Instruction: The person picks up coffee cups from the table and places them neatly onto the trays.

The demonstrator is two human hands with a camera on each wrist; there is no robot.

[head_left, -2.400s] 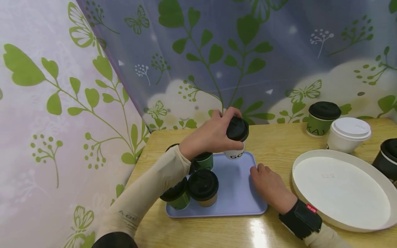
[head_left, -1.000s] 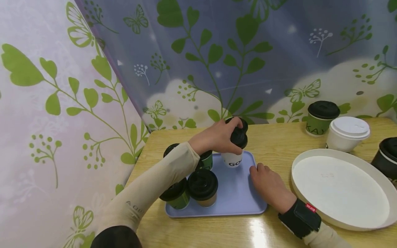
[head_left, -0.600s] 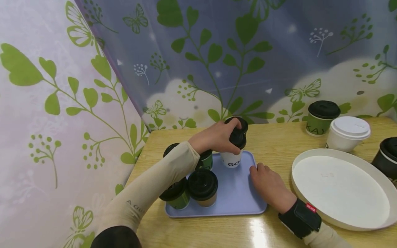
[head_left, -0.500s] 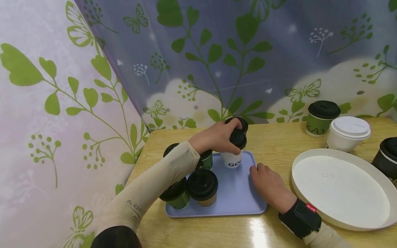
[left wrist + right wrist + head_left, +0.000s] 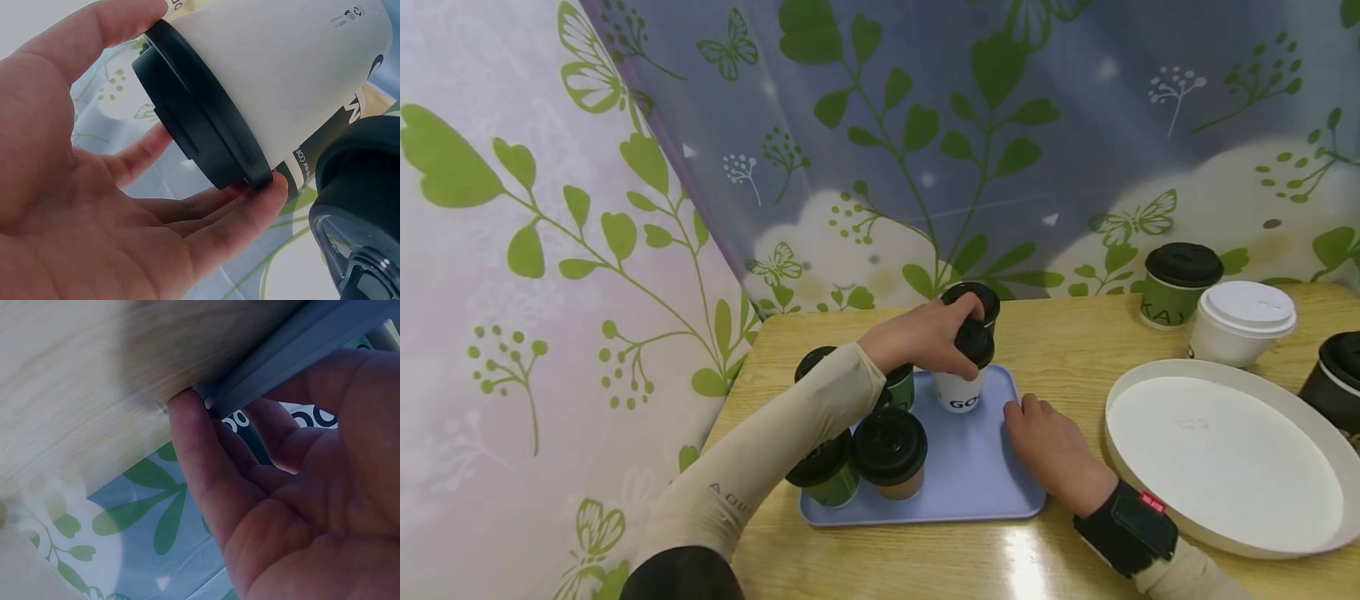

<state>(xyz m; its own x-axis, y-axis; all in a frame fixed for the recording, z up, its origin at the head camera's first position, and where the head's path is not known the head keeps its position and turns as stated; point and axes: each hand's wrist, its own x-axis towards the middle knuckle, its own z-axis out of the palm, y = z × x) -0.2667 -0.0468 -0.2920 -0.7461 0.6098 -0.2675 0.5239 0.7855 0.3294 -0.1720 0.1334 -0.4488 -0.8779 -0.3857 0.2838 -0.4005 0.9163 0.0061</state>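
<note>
My left hand (image 5: 928,333) holds a white paper coffee cup (image 5: 958,392) by its black lid (image 5: 200,106), thumb and fingers spread round the lid's edge. This cup is upright, close over the back right part of a lavender tray (image 5: 977,475). Just behind it shows the black lid of another cup (image 5: 973,300). My right hand (image 5: 1052,446) grips the tray's right rim (image 5: 275,369), fingers curled at its outer side. Left on the tray stand a brown cup (image 5: 898,483), a green cup (image 5: 835,487) and a darker green cup (image 5: 901,393), all black-lidded, plus a partly hidden black-lidded cup (image 5: 811,360).
Right of the tray lies a large round cream tray (image 5: 1232,467). Beyond it stand a green cup (image 5: 1172,300) and a white-lidded white cup (image 5: 1236,333); a black cup (image 5: 1333,383) is at the right edge. A patterned cloth (image 5: 880,150) hangs behind the wooden table (image 5: 955,567).
My left hand has brought the white cup down and slightly toward me over the tray, uncovering the black lid behind it. My right hand has stayed at the tray's rim.
</note>
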